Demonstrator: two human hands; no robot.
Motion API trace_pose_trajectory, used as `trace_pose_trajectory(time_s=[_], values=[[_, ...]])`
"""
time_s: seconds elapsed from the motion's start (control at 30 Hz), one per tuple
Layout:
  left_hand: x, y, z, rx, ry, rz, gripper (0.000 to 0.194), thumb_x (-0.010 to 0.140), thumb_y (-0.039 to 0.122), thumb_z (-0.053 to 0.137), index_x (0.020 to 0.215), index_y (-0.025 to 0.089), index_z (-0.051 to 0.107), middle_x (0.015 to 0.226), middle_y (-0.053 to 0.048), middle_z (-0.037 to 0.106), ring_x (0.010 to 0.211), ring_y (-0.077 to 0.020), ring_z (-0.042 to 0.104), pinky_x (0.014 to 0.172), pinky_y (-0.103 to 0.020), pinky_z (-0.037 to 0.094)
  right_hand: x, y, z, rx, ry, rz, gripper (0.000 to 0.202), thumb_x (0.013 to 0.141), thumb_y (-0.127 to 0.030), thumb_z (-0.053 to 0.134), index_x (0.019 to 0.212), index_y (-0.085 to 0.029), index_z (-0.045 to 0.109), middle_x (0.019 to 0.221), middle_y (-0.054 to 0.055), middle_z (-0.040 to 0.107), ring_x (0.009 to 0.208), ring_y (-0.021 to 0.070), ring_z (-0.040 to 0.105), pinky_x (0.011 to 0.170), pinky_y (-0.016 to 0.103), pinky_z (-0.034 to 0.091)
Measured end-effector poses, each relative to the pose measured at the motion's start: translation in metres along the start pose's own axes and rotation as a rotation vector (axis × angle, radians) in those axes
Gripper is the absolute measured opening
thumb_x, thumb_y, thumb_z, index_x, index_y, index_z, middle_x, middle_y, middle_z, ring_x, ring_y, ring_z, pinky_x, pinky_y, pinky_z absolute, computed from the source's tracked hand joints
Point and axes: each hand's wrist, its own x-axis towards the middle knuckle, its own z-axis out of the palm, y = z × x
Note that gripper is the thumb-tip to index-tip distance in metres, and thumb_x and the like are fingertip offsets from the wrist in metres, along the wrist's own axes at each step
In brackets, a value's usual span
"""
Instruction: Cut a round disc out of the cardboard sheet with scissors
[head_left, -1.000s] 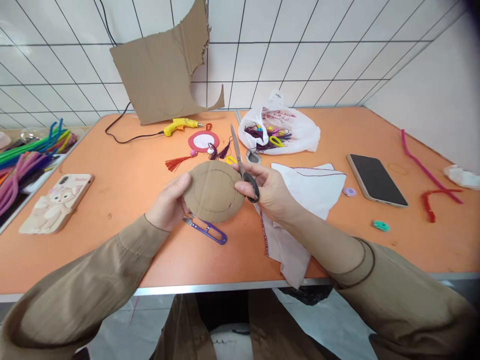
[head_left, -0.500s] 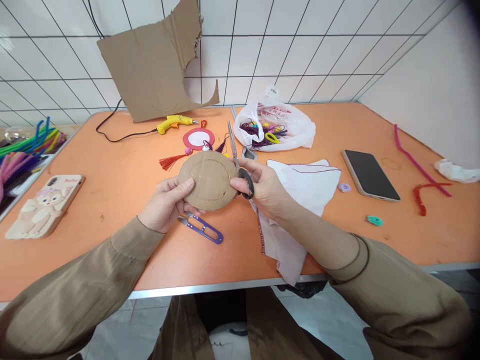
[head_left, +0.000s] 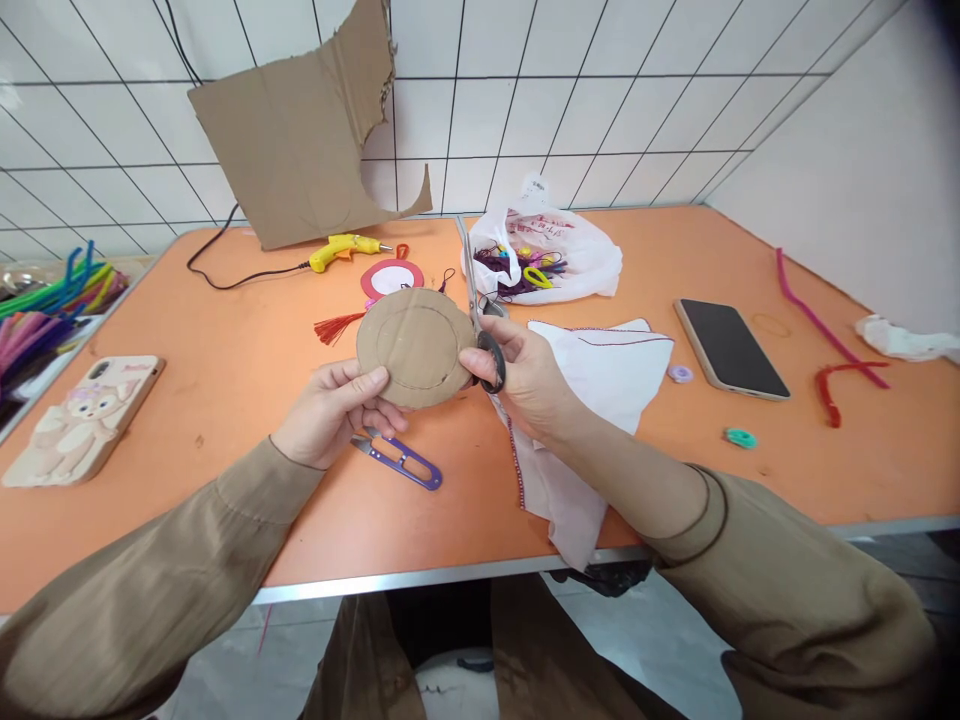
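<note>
A round cardboard disc [head_left: 416,348] with a circle drawn inside its edge is held up over the table. My left hand [head_left: 330,408] pinches its left side, thumb on the face and fingers beneath. In my right hand [head_left: 529,380] are black-handled scissors [head_left: 491,360], blades pointing up and away beside the disc's right edge; the right thumb is near that edge. Purple thread snips [head_left: 401,462] lie just below the disc. Behind it is a red ring with a white centre [head_left: 391,278], along with a red tassel [head_left: 336,328].
White cloth [head_left: 600,375] lies under my right wrist. A cut cardboard sheet [head_left: 292,140] leans on the tiled wall, near a yellow glue gun [head_left: 345,250]. Behind is a plastic bag [head_left: 585,250] of tassels. Phones lie left [head_left: 86,420] and right [head_left: 731,348].
The disc has tilted to face the camera more and risen slightly. The fingers of my left hand have shifted beneath it. The whole view has moved a little.
</note>
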Motion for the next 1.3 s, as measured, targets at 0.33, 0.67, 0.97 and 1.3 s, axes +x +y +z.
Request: trace_pose_trajectory(time_s=[0.33, 0.67, 0.97, 1.3], values=[[0.002, 0.002, 0.0, 0.046, 0.04, 0.015, 0.036, 0.064, 0.039, 0.085, 0.072, 0.009, 0.067, 0.057, -0.009, 0.071, 0.048, -0.0155, 0.067, 0.044, -0.018, 0.053, 0.002, 0.0, -0.001, 0.061, -0.027, 0.0, 0.039, 0.059, -0.029, 0.083, 0.094, -0.019, 0.067, 0.077, -0.001, 0.067, 0.061, 0.0121, 0.059, 0.058, 0.029, 0.051], [0.001, 0.005, -0.001, 0.068, 0.063, 0.035, 0.03, 0.067, 0.035, 0.083, 0.07, 0.01, 0.066, 0.058, -0.01, 0.071, 0.048, -0.0162, 0.068, 0.045, -0.019, 0.053, 0.003, -0.005, -0.002, 0.116, 0.014, -0.024, 0.039, 0.066, -0.035, 0.079, 0.097, -0.018, 0.062, 0.066, -0.004, 0.062, 0.057, 0.0111, 0.058, 0.06, 0.029, 0.052], [-0.004, 0.006, -0.008, 0.094, 0.022, 0.053, 0.019, 0.07, 0.032, 0.079, 0.072, 0.014, 0.074, 0.064, -0.005, 0.073, 0.057, -0.0192, 0.07, 0.057, -0.027, 0.059, -0.001, -0.005, -0.003, -0.053, -0.11, -0.041, 0.041, 0.059, -0.027, 0.082, 0.097, -0.022, 0.068, 0.071, -0.004, 0.064, 0.061, 0.0118, 0.058, 0.058, 0.027, 0.053], [-0.014, 0.007, 0.001, 0.052, -0.058, -0.076, 0.035, 0.072, 0.028, 0.078, 0.102, 0.01, 0.075, 0.086, -0.015, 0.077, 0.079, -0.0317, 0.074, 0.07, -0.042, 0.061, -0.007, -0.013, -0.005, -0.347, -0.308, -0.116, 0.038, 0.067, -0.034, 0.077, 0.102, -0.02, 0.072, 0.073, 0.001, 0.061, 0.068, 0.0144, 0.056, 0.061, 0.029, 0.048]])
